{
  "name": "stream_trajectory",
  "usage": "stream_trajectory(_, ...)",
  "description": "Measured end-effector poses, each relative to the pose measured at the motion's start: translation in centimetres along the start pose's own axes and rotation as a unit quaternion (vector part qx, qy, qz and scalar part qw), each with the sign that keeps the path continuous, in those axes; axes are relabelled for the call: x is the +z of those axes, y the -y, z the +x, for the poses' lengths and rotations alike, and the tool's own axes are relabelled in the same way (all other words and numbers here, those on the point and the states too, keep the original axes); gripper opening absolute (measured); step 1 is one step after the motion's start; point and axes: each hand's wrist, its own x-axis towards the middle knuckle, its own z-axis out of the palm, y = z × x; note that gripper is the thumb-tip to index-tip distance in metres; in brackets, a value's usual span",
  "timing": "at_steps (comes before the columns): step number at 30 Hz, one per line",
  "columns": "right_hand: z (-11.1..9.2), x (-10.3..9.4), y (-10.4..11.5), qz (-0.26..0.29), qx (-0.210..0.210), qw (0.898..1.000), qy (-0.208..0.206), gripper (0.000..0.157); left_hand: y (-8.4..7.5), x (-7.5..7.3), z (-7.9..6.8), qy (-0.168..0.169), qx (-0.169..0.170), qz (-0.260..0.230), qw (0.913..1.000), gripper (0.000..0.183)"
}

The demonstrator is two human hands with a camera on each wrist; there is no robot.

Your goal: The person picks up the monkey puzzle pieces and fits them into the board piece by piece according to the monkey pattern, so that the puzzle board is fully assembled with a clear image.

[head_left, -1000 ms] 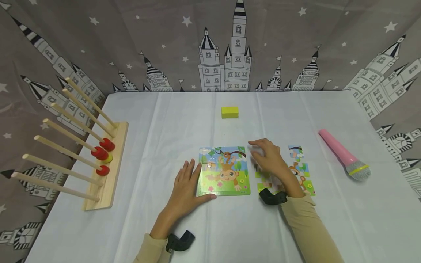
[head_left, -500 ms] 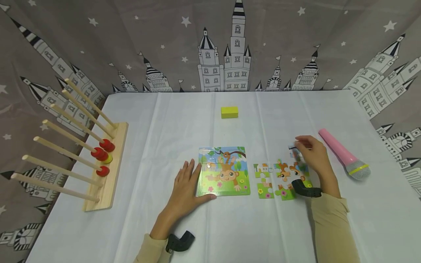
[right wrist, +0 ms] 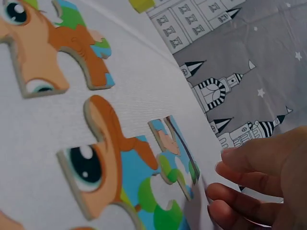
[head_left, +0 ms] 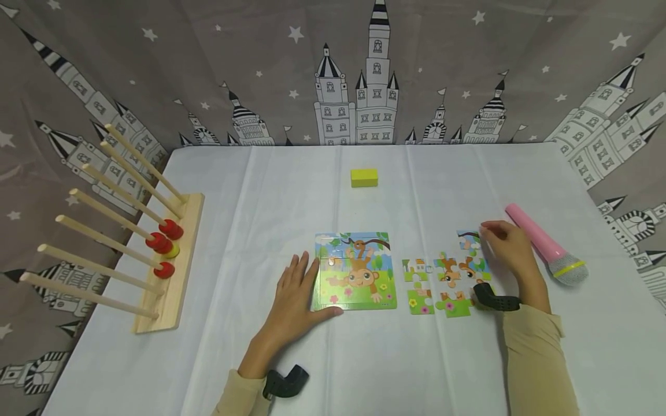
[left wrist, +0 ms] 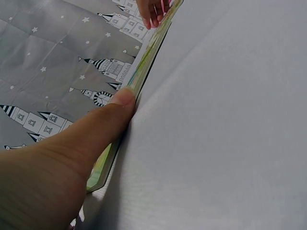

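A white cloth is covering the table (head_left: 281, 196), its long fold creases running from front to back. Behind it and around both sides, a grey-brown curtain (head_left: 260, 40) is hanging, showing white stars and black-and-white castles with striped roofs and small flags. On the left, a pale wooden peg stand (head_left: 174, 294) is leaning its rods toward the curtain, with red rings (head_left: 170, 230) and a yellow ring (head_left: 174, 250) sitting low on some of them. A yellow block (head_left: 363, 178) is lying toward the back, and a pink toy microphone (head_left: 536, 234) with a grey head and yellow band is resting at the right.

The monkey puzzle board (head_left: 356, 270) is lying flat near the middle of the table; the tiny dark marks in its lower right corner are too small to read. The left hand (head_left: 291, 297) is spreading wide at the board's left side, its thumb touching the near edge. Loose puzzle pieces (head_left: 450, 274) are lying just right of the board. The right hand (head_left: 507, 245) is hovering with fingers loosely bent and holding nothing, its fingertips pointing just beside the branch piece (head_left: 469, 240). Tan sleeves (head_left: 538, 358) are covering both forearms.
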Motion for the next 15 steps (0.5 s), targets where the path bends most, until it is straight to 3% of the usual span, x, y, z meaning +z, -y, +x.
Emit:
stream_trajectory(6, -0.07, 0.43, -0.09, -0.032, -0.045, 0.998, 0.009, 0.048, -0.11, -0.12, -0.01, 0.003, -0.001, -0.003, 1.0000, 0.102)
stream_trajectory(10, -0.44, 0.49, 0.03, -0.073, -0.084, 0.993, 0.027, 0.057, -0.15, -0.20, -0.03, 0.003, -0.002, -0.004, 1.0000, 0.102)
stream_trajectory(15, -0.91, 0.66, 0.36, -0.124, -0.084, 0.988, 0.044, 0.068, -0.16, -0.18, -0.04, 0.003, -0.004, -0.006, 1.0000, 0.102)
